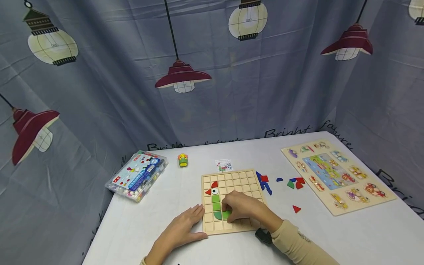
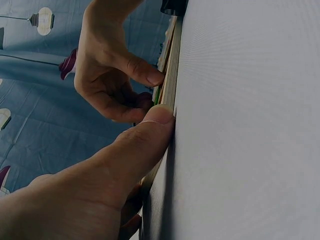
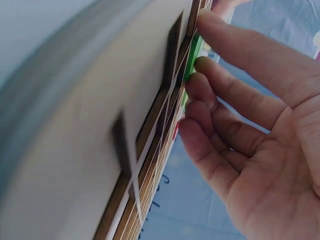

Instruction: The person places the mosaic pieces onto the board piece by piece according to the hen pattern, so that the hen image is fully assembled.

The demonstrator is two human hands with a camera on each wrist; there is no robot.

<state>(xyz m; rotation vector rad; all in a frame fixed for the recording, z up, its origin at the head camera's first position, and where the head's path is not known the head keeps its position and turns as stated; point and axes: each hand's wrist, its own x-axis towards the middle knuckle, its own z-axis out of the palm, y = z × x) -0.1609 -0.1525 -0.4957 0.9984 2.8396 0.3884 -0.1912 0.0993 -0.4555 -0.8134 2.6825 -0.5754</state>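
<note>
A wooden grid board (image 1: 235,184) lies on the table. On its left side sit red pieces, a round eye piece (image 1: 215,191), light green squares (image 1: 216,206) and a dark green rounded piece (image 1: 217,215). My right hand (image 1: 243,206) reaches over the board, thumb and forefinger at a light green square piece (image 1: 226,214) beside the rounded one; the hand partly hides it. In the right wrist view, fingertips touch the green piece (image 3: 193,62). My left hand (image 1: 185,224) rests at the board's lower left corner, its thumb (image 2: 155,120) against the near edge.
Loose blue, red and green pieces (image 1: 291,184) lie right of the board, with a red triangle (image 1: 296,209) nearer. A picture card (image 1: 223,165) and small figure (image 1: 183,160) stand behind. A clear box (image 1: 137,175) is left, a picture puzzle board (image 1: 338,176) right.
</note>
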